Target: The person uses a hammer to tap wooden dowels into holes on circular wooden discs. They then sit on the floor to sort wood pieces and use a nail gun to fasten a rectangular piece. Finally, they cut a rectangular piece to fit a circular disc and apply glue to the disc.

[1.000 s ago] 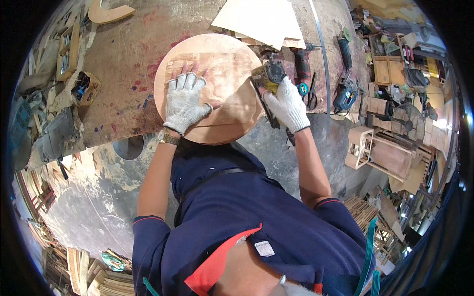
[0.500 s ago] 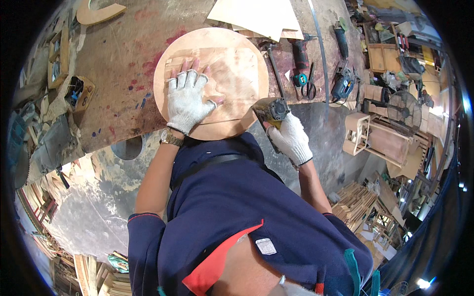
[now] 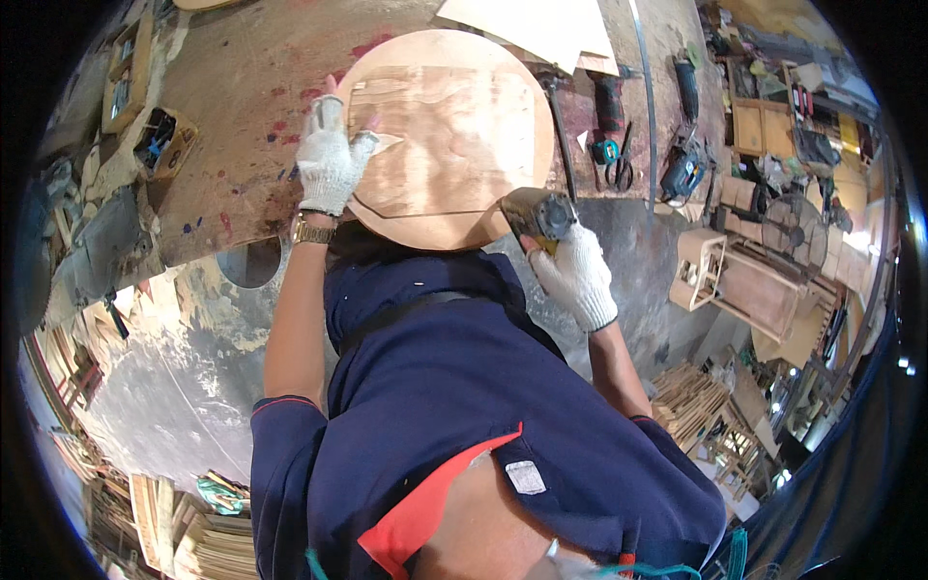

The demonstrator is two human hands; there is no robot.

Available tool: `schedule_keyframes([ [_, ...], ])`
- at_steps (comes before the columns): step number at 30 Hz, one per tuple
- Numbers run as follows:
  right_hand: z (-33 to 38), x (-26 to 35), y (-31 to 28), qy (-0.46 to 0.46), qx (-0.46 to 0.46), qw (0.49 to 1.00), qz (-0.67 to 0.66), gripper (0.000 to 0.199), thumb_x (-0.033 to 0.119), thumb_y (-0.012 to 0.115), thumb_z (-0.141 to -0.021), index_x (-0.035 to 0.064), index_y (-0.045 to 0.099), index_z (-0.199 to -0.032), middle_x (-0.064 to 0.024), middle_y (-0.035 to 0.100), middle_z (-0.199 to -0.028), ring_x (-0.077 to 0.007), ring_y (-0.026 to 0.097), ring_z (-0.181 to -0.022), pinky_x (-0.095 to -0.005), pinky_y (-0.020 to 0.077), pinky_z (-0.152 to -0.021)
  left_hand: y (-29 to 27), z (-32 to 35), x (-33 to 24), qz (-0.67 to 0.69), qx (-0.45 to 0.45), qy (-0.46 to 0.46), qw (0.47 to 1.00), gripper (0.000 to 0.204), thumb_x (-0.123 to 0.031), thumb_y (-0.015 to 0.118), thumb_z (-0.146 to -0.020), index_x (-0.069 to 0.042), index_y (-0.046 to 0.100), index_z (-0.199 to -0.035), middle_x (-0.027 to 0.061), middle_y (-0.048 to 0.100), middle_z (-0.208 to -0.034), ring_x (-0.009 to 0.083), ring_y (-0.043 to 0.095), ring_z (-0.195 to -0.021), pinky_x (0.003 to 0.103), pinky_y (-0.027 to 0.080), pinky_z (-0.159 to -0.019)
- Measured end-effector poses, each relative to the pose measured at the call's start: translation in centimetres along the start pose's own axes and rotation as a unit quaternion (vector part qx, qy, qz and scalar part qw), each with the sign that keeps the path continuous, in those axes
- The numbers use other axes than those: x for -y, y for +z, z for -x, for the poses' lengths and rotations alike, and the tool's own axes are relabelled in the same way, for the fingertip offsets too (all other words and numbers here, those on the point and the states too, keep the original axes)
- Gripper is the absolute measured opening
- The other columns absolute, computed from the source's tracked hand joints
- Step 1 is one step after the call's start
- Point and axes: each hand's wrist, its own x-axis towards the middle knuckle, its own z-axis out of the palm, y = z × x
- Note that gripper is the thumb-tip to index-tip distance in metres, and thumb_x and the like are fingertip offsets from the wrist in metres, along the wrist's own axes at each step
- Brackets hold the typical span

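Note:
A round pale wooden board [image 3: 449,237] lies on the bench near its front edge, partly over my lap. On top of it rests a thinner, squarish plywood sheet [image 3: 454,145] with a visible grain. At the board's left rim is my left hand [image 3: 329,159], in a white fingerless-tip glove, its fingers stretched and the thumb apart, reaching over the rim. A pale pointed patch shows by that thumb; I cannot tell what it is. My right hand [image 3: 577,275], gloved too, grips a nail gun [image 3: 541,213] at the board's lower right edge. The gun's nose is hidden.
A cordless drill [image 3: 609,106], scissors [image 3: 623,169] and an angle grinder [image 3: 686,87] lie on the bench's right. Beside them is a blue power tool [image 3: 684,172]. White sheets [image 3: 536,29] lie at the back. A small wooden box [image 3: 166,145] sits left; a fan [image 3: 783,227] stands right.
My left hand has lifted off the plywood and shifted left to the round board's rim. The right hand still holds the nail gun in nearly the same place. The view has shifted slightly.

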Motion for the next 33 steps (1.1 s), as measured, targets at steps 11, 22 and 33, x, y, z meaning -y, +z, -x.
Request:
schedule_keyframes([
  [11,-0.6,6.5,1.8,-0.072,0.119,0.990,0.037,0.055,0.023,0.075,-0.082,0.0012,0.054,-0.129,-0.0244,0.072,-0.090,-0.0445,0.071,-0.086,-0.0497,0.0563,-0.074,1.3,1.1,2.0,0.142,-0.056,-0.011,0.988,0.071,-0.032,0.065,-0.097,-0.004,0.035,-0.155,0.0276,0.050,-0.146,0.0441,0.055,-0.126,0.045,0.051,-0.097],
  [22,-10.0,10.4,4.0,-0.303,-0.051,0.949,-0.071,0.037,0.018,0.074,-0.085,0.0001,0.065,-0.116,-0.0177,0.071,-0.096,-0.0310,0.068,-0.091,-0.0431,0.0529,-0.083,3.8,1.4,3.4,0.578,-0.079,-0.274,0.764,0.043,-0.033,0.046,-0.110,0.002,0.066,-0.126,0.0037,0.068,-0.117,0.0108,0.057,-0.107,0.028,0.044,-0.100],
  [33,-9.9,14.3,2.7,-0.337,-0.012,0.938,0.084,0.037,0.021,0.074,-0.086,0.0023,0.067,-0.117,-0.0134,0.071,-0.084,-0.0239,0.068,-0.077,-0.0416,0.0533,-0.074,3.3,1.6,2.5,0.522,-0.156,-0.192,0.816,0.036,-0.024,0.050,-0.109,0.004,0.063,-0.126,0.0048,0.066,-0.118,0.0119,0.058,-0.112,0.027,0.045,-0.100],
])
